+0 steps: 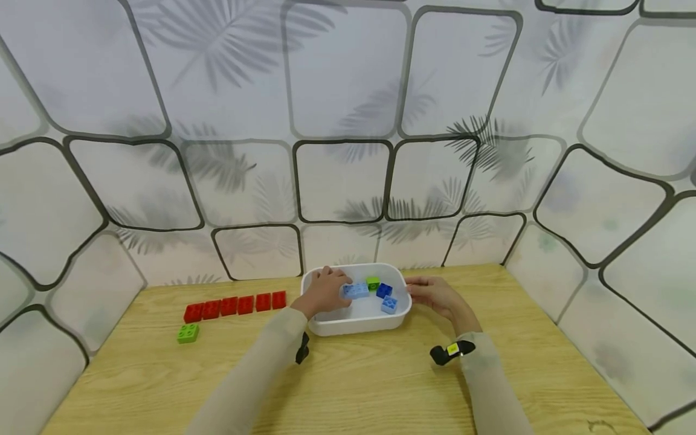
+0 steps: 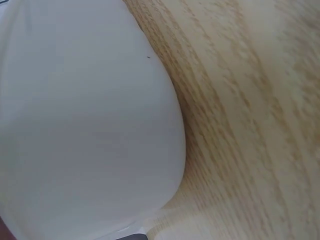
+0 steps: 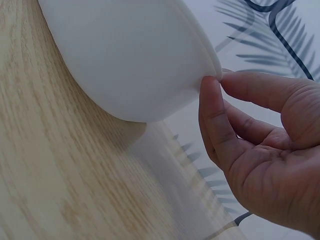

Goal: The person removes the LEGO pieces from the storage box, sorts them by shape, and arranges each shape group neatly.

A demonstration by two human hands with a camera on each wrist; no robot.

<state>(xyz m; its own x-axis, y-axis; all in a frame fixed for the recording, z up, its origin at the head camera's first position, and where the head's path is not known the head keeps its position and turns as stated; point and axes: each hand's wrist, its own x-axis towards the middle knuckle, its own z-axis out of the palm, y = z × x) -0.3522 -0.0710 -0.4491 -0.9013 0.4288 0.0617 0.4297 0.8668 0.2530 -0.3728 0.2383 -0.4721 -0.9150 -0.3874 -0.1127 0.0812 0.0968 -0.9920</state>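
A white tub (image 1: 359, 326) sits at the back middle of a wooden table (image 1: 380, 386), holding a long light blue brick (image 1: 356, 290), a green brick (image 1: 373, 282), a dark blue brick (image 1: 383, 290) and a small light blue brick (image 1: 389, 304). The left hand (image 1: 324, 290) reaches in, fingers curled round the long light blue brick, while the right hand (image 3: 260, 145) pinches the tub's right rim between thumb and fingers. A row of red bricks (image 1: 235, 306) and a lone green brick (image 1: 188, 333) lie to the left.

We see open desk (image 1: 370, 386) along the near edge and toward the right edge. The white tub (image 1: 359, 326) blocks the middle near the far edge, flanked by both hands; red bricks (image 1: 235, 306) and a green brick (image 1: 187, 333) occupy the left.
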